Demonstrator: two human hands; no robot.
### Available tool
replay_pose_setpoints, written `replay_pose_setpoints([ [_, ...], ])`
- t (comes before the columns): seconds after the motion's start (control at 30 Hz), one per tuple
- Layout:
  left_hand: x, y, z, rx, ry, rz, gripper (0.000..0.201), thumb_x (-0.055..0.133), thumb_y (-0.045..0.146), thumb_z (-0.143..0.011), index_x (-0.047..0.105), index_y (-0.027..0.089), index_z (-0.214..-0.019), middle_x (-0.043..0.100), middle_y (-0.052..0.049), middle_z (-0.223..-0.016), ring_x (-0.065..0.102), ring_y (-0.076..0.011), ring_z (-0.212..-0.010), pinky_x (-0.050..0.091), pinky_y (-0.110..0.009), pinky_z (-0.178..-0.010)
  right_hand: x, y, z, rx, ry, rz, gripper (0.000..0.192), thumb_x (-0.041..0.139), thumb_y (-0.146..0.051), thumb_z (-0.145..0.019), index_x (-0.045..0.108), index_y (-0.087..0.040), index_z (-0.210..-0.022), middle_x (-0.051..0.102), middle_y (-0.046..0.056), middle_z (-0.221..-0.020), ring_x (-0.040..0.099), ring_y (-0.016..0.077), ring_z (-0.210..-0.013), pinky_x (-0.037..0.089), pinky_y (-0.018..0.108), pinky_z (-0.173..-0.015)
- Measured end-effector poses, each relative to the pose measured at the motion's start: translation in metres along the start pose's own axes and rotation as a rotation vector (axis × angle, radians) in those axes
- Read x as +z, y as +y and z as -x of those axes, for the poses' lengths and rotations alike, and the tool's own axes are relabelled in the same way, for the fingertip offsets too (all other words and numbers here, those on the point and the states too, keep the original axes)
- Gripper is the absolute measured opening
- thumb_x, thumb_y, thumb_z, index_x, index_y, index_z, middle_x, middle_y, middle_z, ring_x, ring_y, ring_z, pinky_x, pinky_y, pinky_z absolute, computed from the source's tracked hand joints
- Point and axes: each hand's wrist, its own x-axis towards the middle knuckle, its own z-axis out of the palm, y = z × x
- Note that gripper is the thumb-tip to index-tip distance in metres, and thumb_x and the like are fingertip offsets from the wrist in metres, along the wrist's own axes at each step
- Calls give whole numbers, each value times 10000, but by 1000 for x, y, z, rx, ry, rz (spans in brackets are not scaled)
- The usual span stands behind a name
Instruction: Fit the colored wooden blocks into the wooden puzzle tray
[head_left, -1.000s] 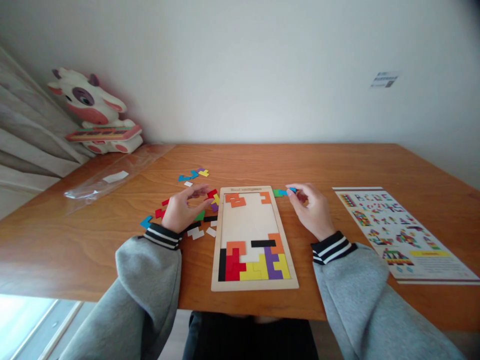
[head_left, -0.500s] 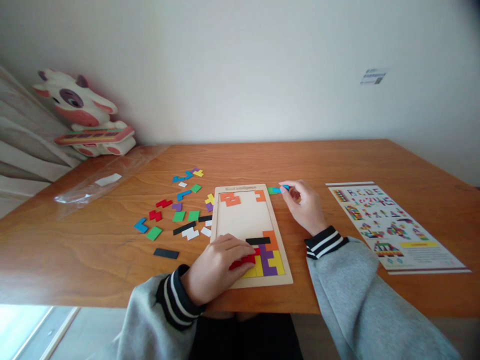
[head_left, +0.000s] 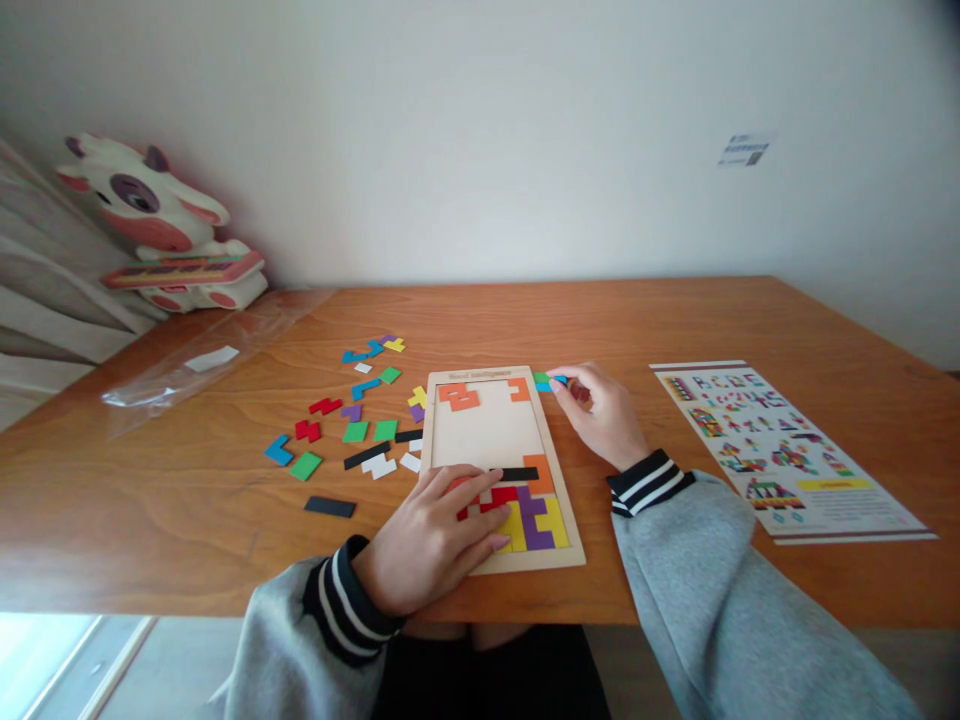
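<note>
A wooden puzzle tray [head_left: 495, 377] lies flat near the table's front edge. My left hand [head_left: 427, 530] rests over its lower left with fingers spread, partly covering a red piece [head_left: 505, 494]. Beside that are a purple piece [head_left: 534, 522], a yellow piece [head_left: 556, 523] and a black bar [head_left: 517, 474] lying by an orange piece [head_left: 544, 478]. More orange pieces [head_left: 459, 397] sit in the tray's top corners. Just right of the tray, my right hand [head_left: 604, 410] pinches a blue puzzle piece [head_left: 559, 380] next to a green piece [head_left: 541, 378]. Its fingers hide part of the blue piece.
Loose coloured pieces, among them a green square [head_left: 306, 466] and a black bar [head_left: 330, 507], are scattered left of the tray. A printed pattern sheet [head_left: 787, 450] lies at right. A clear plastic bag [head_left: 217, 350] and a cow toy [head_left: 161, 225] are at back left.
My left fingers have spread and lifted somewhat, uncovering more of the red piece. My right hand has moved slightly left with the blue piece, closer to the tray.
</note>
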Motion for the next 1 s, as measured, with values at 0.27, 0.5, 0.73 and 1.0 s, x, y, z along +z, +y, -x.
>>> replay_pose_setpoints([
  [0.27,-2,-14,-2,33,-63,107,270,505,294,-1003,693,239,-1188,659,-80,-1327,581,-263,-1205,473,-476,-1036,2,-15,11,-26,-169,-56,160,507,-332,-982,611,-223,-1037,724,59,-913,645,171,-682,530,316,-654],
  [0.5,-1,-17,-1,46,-13,151,314,492,265,-1007,620,215,-1289,673,-83,-1306,603,-231,-1185,476,-428,-1042,1,-39,41,-83,-311,-90,109,468,-266,-999,543,-241,-1075,731,53,-914,717,186,-784,565,301,-699],
  [0.73,-7,-34,9,-55,100,178,276,550,218,-967,655,208,-1223,734,-90,-1149,644,-217,-1080,540,-390,-946,0,-39,47,-90,-290,-64,105,474,-270,-999,550,-242,-1066,729,58,-943,712,192,-813,574,321,-733],
  [1.0,-4,-37,14,-53,79,198,240,573,238,-963,693,223,-1170,747,-85,-1120,665,-205,-1030,543,-379,-925,0,-38,47,-143,-270,-3,115,496,-273,-987,582,-245,-1058,735,65,-936,699,215,-850,566,371,-792],
])
